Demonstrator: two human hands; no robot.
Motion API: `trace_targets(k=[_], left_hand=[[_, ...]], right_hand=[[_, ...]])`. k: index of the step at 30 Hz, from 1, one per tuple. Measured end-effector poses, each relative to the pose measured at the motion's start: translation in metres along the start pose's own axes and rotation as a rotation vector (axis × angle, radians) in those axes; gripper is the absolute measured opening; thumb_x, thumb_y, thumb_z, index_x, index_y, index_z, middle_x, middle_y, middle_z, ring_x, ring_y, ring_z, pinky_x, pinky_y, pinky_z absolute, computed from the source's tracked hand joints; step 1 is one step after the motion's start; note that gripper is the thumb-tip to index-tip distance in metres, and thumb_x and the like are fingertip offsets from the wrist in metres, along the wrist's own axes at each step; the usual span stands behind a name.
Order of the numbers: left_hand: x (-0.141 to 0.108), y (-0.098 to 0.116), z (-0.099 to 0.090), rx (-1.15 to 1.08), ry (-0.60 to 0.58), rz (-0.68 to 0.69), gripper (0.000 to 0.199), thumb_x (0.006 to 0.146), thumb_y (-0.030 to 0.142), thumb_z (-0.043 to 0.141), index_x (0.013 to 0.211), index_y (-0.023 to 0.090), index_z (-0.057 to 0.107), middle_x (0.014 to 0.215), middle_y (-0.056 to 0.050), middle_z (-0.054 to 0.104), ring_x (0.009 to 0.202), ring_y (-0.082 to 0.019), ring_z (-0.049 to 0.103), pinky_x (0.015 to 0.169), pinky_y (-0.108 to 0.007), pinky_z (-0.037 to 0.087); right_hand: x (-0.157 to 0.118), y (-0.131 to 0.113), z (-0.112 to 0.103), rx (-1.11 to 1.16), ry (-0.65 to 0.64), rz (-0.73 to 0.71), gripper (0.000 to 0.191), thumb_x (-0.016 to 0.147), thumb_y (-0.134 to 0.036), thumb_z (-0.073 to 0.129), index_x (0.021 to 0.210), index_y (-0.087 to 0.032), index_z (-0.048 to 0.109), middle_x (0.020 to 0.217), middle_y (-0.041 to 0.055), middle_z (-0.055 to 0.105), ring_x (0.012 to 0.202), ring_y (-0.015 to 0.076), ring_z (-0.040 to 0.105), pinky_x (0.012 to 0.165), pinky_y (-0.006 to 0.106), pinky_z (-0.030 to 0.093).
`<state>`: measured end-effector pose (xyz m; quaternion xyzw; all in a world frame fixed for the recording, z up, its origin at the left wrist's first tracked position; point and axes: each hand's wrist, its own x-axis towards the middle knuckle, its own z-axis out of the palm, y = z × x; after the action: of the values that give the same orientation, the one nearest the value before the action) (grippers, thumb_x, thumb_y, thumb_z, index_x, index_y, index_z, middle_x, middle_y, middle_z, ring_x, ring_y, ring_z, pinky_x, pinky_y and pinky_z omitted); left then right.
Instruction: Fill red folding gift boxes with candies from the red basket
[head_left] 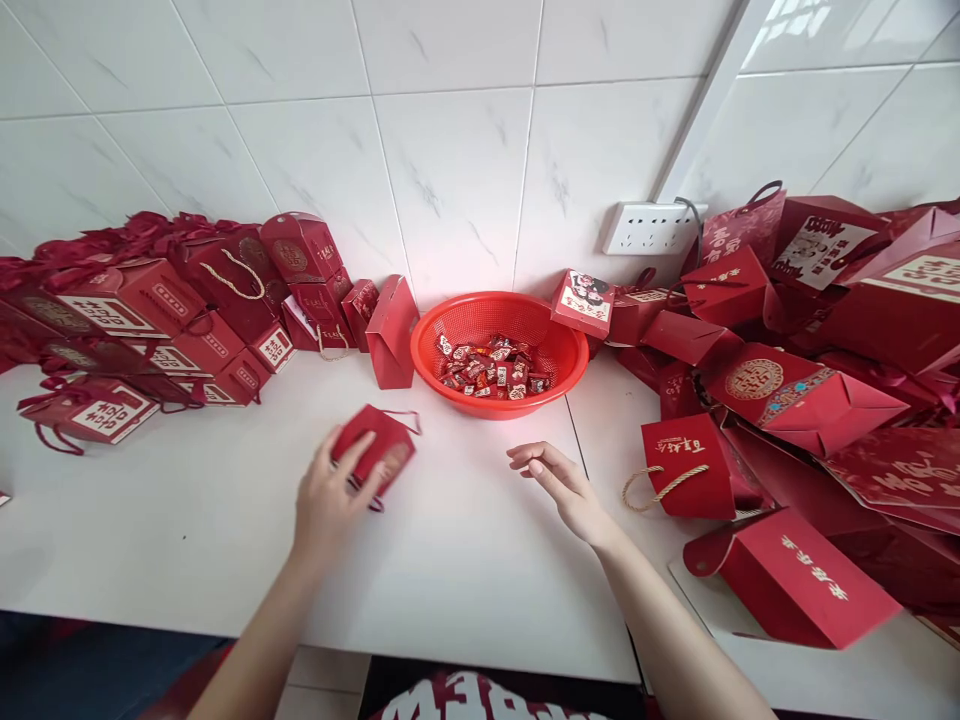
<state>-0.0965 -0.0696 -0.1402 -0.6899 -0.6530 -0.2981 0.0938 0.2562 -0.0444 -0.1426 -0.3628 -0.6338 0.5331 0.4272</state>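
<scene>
My left hand [334, 495] is wrapped round a small red gift box [384, 447] with dark red ribbon handles, tilted over the white table in front of the basket. Some of the box is hidden by my fingers. To the right, my right hand [559, 485] hovers over the table with its fingers stretched out and nothing in them. Wrapped candies [499, 370] lie in the bottom of a red plastic basket [487, 405], which stands near the wall beyond both hands.
Red gift boxes [169, 300] are stacked at the left. A larger jumbled heap of red boxes and bags [817, 390] covers the right side. A power strip [652, 228] is on the tiled wall. An upright red box [392, 335] stands left of the basket.
</scene>
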Motion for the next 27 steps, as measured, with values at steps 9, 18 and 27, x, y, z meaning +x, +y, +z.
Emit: trace_targets(k=[9, 18, 27], left_hand=[[0.136, -0.123, 0.027, 0.234, -0.055, -0.446, 0.060, 0.095, 0.057, 0.045, 0.145, 0.027, 0.051, 0.161, -0.015, 0.028, 0.139, -0.044, 0.040, 0.111, -0.057, 0.039], [0.206, -0.149, 0.071, 0.206, -0.076, -0.485, 0.066, 0.094, 0.056, 0.046, 0.152, 0.024, 0.042, 0.163, -0.018, 0.021, 0.140, -0.048, 0.036, 0.110, -0.060, 0.037], [0.224, -0.157, 0.087, 0.196, -0.004, -0.480, 0.063, 0.096, 0.052, 0.044, 0.150, 0.019, 0.043, 0.161, -0.024, 0.018, 0.146, -0.047, 0.026, 0.117, -0.059, 0.027]], right_hand=[[-0.002, -0.007, 0.016, -0.139, -0.018, 0.006, 0.029, 0.103, -0.046, 0.047, 0.101, -0.023, 0.064, 0.112, 0.0061, 0.067, 0.103, 0.0206, 0.061, 0.092, 0.035, 0.045], [0.005, 0.001, 0.009, -0.232, 0.003, 0.028, 0.030, 0.104, -0.045, 0.045, 0.099, -0.022, 0.064, 0.105, 0.0052, 0.067, 0.096, 0.0193, 0.061, 0.087, 0.032, 0.046], [0.006, 0.000, 0.008, -0.306, -0.024, 0.018, 0.031, 0.105, -0.043, 0.042, 0.103, -0.022, 0.065, 0.104, 0.0052, 0.066, 0.096, 0.0191, 0.062, 0.088, 0.031, 0.046]])
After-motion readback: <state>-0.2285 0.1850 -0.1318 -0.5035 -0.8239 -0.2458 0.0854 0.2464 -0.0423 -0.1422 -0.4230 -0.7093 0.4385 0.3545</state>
